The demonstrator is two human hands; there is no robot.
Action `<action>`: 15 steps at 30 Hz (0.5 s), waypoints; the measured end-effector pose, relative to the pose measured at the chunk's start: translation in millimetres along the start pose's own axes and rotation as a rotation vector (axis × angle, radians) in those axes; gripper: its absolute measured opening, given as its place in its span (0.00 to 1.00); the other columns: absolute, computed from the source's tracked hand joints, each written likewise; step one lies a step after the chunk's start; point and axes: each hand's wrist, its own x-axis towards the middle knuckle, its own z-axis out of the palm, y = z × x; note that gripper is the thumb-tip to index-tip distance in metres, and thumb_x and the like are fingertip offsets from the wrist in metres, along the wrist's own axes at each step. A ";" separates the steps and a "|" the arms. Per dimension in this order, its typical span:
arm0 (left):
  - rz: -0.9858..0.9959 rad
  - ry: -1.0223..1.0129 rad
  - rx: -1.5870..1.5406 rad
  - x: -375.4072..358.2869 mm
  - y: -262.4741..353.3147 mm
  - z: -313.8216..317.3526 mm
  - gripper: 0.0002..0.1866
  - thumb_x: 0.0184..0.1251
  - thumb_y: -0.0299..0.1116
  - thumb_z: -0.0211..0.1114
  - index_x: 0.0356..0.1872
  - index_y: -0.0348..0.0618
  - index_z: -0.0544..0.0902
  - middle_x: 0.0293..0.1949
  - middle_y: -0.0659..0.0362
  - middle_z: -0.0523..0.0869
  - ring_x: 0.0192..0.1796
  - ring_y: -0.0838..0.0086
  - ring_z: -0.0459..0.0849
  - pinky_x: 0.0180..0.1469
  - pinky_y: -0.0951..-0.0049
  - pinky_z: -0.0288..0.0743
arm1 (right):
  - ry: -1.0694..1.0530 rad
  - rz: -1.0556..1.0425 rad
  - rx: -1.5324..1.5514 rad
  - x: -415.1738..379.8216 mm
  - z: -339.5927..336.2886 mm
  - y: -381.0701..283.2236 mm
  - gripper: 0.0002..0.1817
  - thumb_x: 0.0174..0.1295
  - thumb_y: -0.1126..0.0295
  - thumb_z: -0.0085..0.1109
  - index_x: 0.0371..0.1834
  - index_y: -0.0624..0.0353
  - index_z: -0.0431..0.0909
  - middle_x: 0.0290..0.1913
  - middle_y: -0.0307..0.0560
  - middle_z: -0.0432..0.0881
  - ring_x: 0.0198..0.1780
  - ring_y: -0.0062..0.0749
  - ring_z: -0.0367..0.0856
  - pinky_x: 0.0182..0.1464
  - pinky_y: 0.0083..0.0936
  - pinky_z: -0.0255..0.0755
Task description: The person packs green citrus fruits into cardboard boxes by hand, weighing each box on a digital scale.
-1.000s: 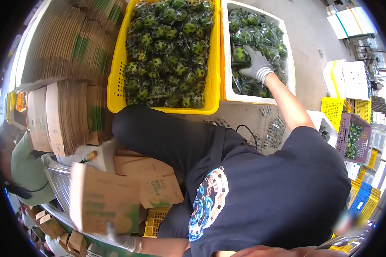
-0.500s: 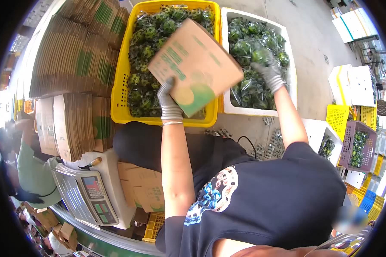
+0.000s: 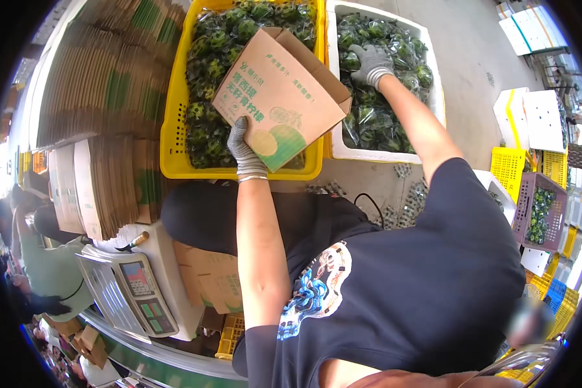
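My left hand [image 3: 244, 150], in a grey striped glove, grips a lower edge of a brown cardboard box [image 3: 284, 97] with green print. The box is tilted, its flap side turned to the upper right, and its inside is hidden from me. My right hand [image 3: 373, 66], gloved alike, lies with fingers apart on clear bags of green limes [image 3: 378, 123] in a white foam box [image 3: 438, 97]. No bag shows lifted in it. Behind the cardboard box, a yellow crate [image 3: 174, 139] is filled with more bagged limes [image 3: 207, 84].
Stacked flattened cartons [image 3: 90, 84] stand at the left, with a weighing scale [image 3: 129, 294] below them. Another person [image 3: 52, 265] is at the far left. Small packets [image 3: 407, 200] lie on the floor. A purple crate [image 3: 540, 213] and yellow crates [image 3: 507, 171] stand at the right.
My right hand has moved left and up across the foam box, and its fingers are spread. The cardboard box has turned, showing its upper opening side more. The view has shifted slightly.
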 end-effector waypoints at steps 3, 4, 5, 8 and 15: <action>-0.001 0.021 -0.037 -5.8 4.5 -0.3 0.34 0.46 0.39 0.71 0.55 0.32 0.71 0.47 0.46 0.79 0.49 0.53 0.79 0.55 0.53 0.75 | 0.002 0.069 0.242 -7.0 -21.5 3.5 0.39 0.41 0.57 0.70 0.62 0.44 0.67 0.60 0.53 0.73 0.59 0.49 0.74 0.60 0.40 0.71; 0.005 0.038 -0.043 -5.2 6.9 -3.0 0.34 0.46 0.37 0.71 0.55 0.32 0.71 0.47 0.45 0.80 0.49 0.52 0.79 0.56 0.53 0.75 | 0.074 0.069 0.395 -13.4 -29.3 7.0 0.38 0.41 0.57 0.70 0.60 0.47 0.69 0.56 0.54 0.77 0.56 0.48 0.76 0.59 0.38 0.72; -0.011 0.027 -0.034 0.3 7.4 -8.3 0.34 0.46 0.36 0.71 0.55 0.31 0.71 0.47 0.45 0.80 0.49 0.52 0.80 0.56 0.53 0.75 | 0.266 0.077 0.563 -16.8 -26.0 9.5 0.36 0.42 0.58 0.70 0.58 0.54 0.71 0.51 0.56 0.79 0.52 0.48 0.79 0.56 0.35 0.74; -0.128 -0.028 -0.034 14.1 -11.6 -18.7 0.34 0.45 0.34 0.71 0.55 0.31 0.70 0.47 0.45 0.80 0.48 0.52 0.80 0.56 0.53 0.76 | 0.537 -0.260 0.756 -62.7 -71.0 -24.9 0.34 0.47 0.59 0.69 0.59 0.55 0.71 0.54 0.57 0.78 0.55 0.46 0.77 0.59 0.34 0.71; -0.058 -0.071 -0.063 9.9 -18.4 -10.1 0.36 0.48 0.41 0.70 0.57 0.33 0.70 0.48 0.46 0.79 0.49 0.53 0.79 0.53 0.54 0.75 | 0.110 0.197 0.316 -65.3 -17.4 63.2 0.39 0.48 0.51 0.67 0.65 0.47 0.67 0.60 0.58 0.73 0.64 0.47 0.70 0.67 0.35 0.61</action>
